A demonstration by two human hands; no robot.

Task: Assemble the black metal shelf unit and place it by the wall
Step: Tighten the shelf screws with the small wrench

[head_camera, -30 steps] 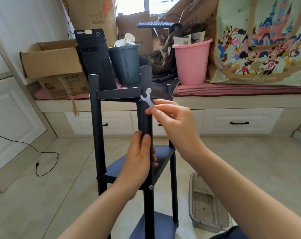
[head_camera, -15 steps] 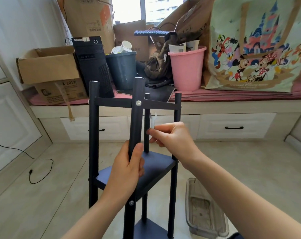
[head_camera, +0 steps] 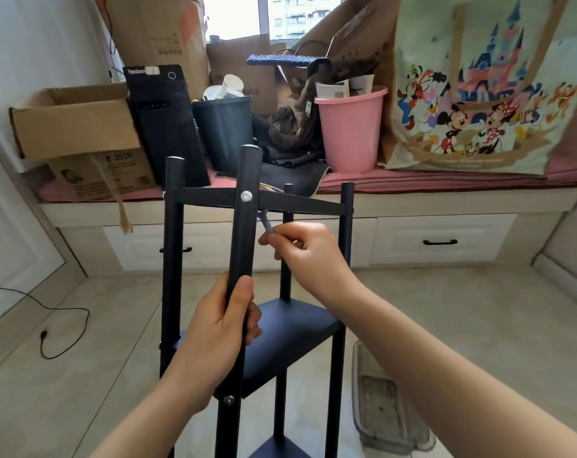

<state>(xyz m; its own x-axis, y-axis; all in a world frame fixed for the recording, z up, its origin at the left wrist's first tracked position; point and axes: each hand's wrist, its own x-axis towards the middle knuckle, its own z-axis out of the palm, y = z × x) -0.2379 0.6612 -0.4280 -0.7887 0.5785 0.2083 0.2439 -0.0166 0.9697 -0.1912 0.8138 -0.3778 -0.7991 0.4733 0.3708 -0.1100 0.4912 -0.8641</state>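
The shelf (head_camera: 282, 328) stands upright on the floor (head_camera: 479, 325) before me. My left hand (head_camera: 219, 328) grips its near post (head_camera: 244, 226); my right hand (head_camera: 305, 249) pinches a small wrench (head_camera: 265, 223) just behind that post, under the top tier.

Pink bucket (head_camera: 350, 130) stands beside cartoon tote bag (head_camera: 488, 94).

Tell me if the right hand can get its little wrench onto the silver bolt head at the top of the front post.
Probably yes. The right hand pinches the small wrench just right of the front post, below the bolt head. The bolt faces the camera uncovered; the left hand grips the post well below it.
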